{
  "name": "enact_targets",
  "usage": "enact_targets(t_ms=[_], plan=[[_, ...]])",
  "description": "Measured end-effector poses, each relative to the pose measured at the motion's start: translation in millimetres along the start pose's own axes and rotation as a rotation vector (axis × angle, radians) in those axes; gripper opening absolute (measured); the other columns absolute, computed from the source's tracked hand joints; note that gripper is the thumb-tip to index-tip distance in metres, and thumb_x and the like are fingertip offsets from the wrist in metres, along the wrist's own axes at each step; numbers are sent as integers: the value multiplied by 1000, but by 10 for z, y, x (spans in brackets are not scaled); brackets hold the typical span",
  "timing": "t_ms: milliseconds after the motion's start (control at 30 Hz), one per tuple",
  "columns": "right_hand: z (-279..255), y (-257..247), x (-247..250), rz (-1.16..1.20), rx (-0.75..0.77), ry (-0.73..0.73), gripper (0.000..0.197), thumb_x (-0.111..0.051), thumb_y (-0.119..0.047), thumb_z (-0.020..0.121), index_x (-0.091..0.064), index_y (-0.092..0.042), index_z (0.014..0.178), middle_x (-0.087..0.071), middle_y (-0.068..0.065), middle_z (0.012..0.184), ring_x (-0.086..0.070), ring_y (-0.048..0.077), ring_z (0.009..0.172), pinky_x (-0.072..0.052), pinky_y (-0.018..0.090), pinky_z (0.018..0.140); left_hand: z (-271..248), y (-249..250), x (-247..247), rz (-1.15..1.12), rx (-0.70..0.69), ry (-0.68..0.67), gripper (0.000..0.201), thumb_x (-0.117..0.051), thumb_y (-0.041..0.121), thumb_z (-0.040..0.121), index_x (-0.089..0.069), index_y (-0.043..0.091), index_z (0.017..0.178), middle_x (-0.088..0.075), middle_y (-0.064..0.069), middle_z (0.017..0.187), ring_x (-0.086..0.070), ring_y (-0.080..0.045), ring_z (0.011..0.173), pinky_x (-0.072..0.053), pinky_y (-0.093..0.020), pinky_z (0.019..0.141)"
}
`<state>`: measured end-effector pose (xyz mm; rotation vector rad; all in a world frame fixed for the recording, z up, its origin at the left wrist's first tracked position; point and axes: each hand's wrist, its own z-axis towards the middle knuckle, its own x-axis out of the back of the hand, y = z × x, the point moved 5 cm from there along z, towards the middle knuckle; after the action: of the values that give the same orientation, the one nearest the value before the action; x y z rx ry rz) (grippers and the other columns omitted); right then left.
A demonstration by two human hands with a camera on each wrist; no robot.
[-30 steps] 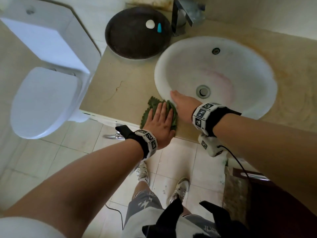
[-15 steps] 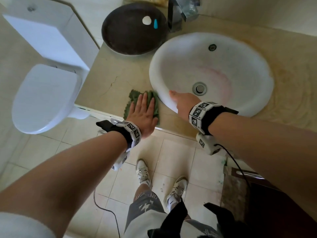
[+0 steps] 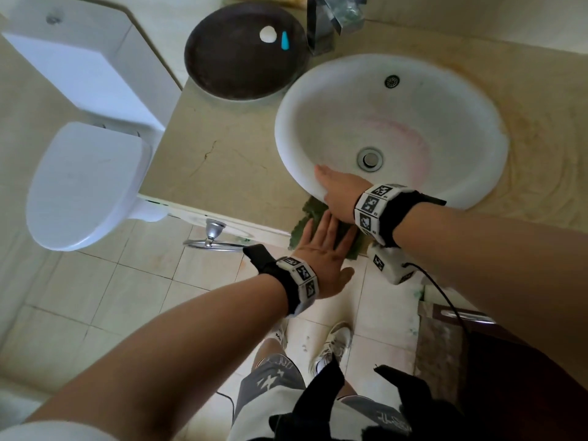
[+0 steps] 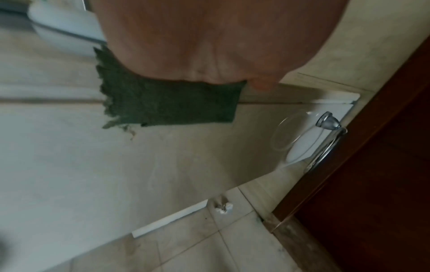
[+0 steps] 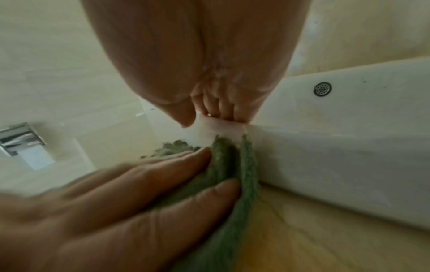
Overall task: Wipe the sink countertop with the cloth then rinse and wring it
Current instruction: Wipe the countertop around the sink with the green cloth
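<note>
A green cloth (image 3: pixel 309 214) lies on the beige countertop (image 3: pixel 216 148) at its front edge, just in front of the white sink (image 3: pixel 281 135). My left hand (image 3: pixel 321 246) lies flat on the cloth with straight fingers, pressing it down; its heel overhangs the edge. The left wrist view shows part of the cloth (image 4: pixel 167 104) draped over the counter front. My right hand (image 3: pixel 337 189) rests on the sink's front rim with bent fingers gripping it, thumb toward the basin. In the right wrist view the left fingers (image 5: pixel 151 184) press the cloth (image 5: pixel 221 158) against the sink's base.
A dark round dish (image 3: pixel 245 52) with a white lump and a blue piece sits at the counter's back left, beside the chrome faucet (image 3: pixel 321 23). A toilet (image 3: pixel 86 183) stands left. A chrome towel ring (image 3: pixel 210 240) hangs under the counter edge. A dark wooden door (image 4: pixel 372 184) is right.
My left hand slid the cloth left along the counter's front edge, then back right, so it now lies under my right wrist. The right hand stayed on the sink rim.
</note>
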<state>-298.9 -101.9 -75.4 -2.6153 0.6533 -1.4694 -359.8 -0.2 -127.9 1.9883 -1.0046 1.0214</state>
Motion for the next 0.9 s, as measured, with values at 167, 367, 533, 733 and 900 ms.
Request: enact_targets(t_ms=[167, 367, 533, 733, 900], plan=[[-406, -98, -250, 91, 118, 219, 70, -38, -3, 90, -8, -12, 153, -5, 1, 162, -6, 13, 148, -13, 31, 121, -106, -372, 328, -29, -239, 94, 58, -41, 31, 89, -37, 18, 146, -27, -8, 156, -18, -30, 145, -15, -45, 120], [-454, -304, -754, -42, 73, 160, 65, -30, -26, 100, 0, 0, 151, 2, 15, 161, -3, 23, 149, -8, 36, 122, -109, -969, 659, -337, -137, 338, 38, -55, 0, 83, -66, 9, 119, -51, -12, 140, -48, -33, 128, -35, -29, 104], [-331, -352, -848, -190, 77, 174, 63, -25, -33, 102, -1, -5, 152, 1, 15, 161, 0, 28, 149, -12, 42, 121, -85, -1528, 544, 23, -83, 31, 76, -54, 42, 93, -13, 20, 154, -2, 1, 162, 1, -22, 149, -14, -45, 120], [-122, -490, -845, -100, 81, 221, 62, -36, -18, 100, -5, -18, 154, -1, 6, 162, 1, 26, 149, -10, 42, 120, -55, -1475, 578, 117, -120, -85, 96, -60, 51, 86, -2, 18, 154, 5, -2, 162, 4, -27, 149, -11, -45, 120], [-179, -370, -921, -63, 77, 259, 67, -40, -9, 96, -7, -18, 154, -1, 5, 162, 0, 24, 149, -9, 41, 119, -62, -1346, 547, 172, -102, -76, 92, -52, 53, 89, 3, 17, 154, 6, -2, 162, 5, -32, 148, -9, -46, 120]])
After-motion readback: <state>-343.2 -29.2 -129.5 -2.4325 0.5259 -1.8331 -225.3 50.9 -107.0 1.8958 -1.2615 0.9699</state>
